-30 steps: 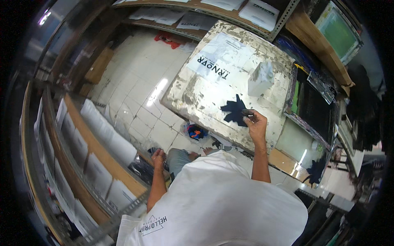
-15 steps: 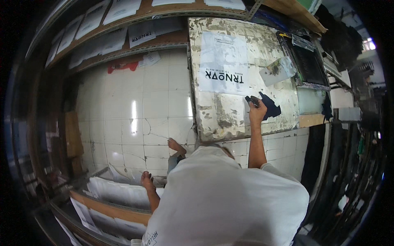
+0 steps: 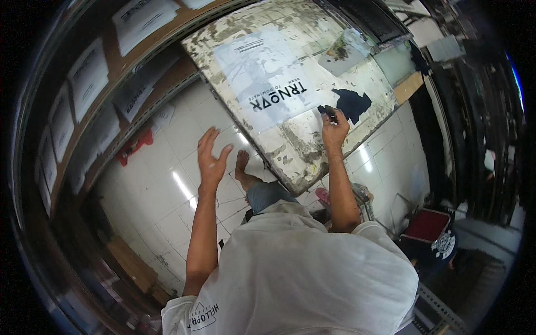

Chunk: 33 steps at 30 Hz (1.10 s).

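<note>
Navy-black cloth (image 3: 353, 104) lay rumpled on the bench (image 3: 304, 139), at one o'clock from the right hand (image 3: 333, 118), whose fingertips pinched a small dark scrap (image 3: 325, 110); whether scrap and cloth joined could not be told. Such a tip grip probably suited so small a piece. At ten o'clock, a printed sheet (image 3: 262, 78) lay flat, perhaps so its lettering stayed uncreased; a stained grey sheet (image 3: 341, 54) lay at twelve.

Spread wide and empty, the left hand (image 3: 212, 156) hung off the bench's left edge, over open floor (image 3: 159, 209), with a loaded shelf (image 3: 117, 50) toward ten o'clock. From the right hand, the near edge ran close by at four o'clock.
</note>
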Motion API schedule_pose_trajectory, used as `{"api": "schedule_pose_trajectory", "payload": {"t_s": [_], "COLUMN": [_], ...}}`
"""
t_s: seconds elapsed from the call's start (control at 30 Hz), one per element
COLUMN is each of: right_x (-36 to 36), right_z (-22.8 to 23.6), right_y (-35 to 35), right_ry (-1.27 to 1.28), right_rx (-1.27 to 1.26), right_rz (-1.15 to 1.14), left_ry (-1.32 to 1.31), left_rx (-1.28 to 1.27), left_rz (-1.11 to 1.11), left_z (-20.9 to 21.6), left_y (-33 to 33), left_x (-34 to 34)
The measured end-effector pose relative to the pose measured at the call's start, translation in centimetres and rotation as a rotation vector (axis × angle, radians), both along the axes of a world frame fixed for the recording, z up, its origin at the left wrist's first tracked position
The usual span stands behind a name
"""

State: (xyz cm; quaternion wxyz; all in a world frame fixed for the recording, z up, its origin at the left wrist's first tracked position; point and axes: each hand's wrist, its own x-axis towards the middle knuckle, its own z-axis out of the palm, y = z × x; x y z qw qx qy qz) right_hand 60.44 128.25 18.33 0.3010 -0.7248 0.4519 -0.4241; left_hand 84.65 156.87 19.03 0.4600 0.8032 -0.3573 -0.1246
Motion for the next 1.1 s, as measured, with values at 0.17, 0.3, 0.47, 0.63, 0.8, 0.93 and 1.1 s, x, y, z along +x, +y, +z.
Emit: {"api": "schedule_pose_trajectory", "payload": {"t_s": [0.17, 0.3, 0.47, 0.63, 0.8, 0.93, 1.1], "right_x": [2.8, 3.0, 2.1, 3.2, 2.1, 3.8, 2.3], "right_z": [-0.8, -1.2, -1.3, -0.1, 0.7, 0.5, -0.4], "right_y": [1.3, 1.7, -1.3, 0.7, -2.8, 1.2, -2.6], "right_ry": [0.080, 0.295, 0.375, 0.385, 0.360, 0.303, 0.390], "right_rx": [-0.059, -0.142, -0.095, 0.038, -0.067, 0.067, -0.090], "right_rz": [0.028, 0.169, 0.000, 0.131, -0.125, 0.118, -0.044], "left_ry": [-0.217, -0.169, -0.098, -0.085, -0.052, -0.066, -0.048], "left_rx": [0.253, 0.443, 0.502, 0.486, 0.485, 0.458, 0.526], "left_rz": [-0.281, -0.426, -0.437, -0.456, -0.470, -0.480, -0.450], "left_z": [0.4, -0.5, -1.5, -1.5, -1.3, -1.8, -0.5], "left_y": [-9.2, -11.5, -11.4, -11.8, -11.9, -11.9, -12.4], "left_x": [2.7, 3.8, 4.1, 4.5, 4.7, 4.6, 4.5]}}
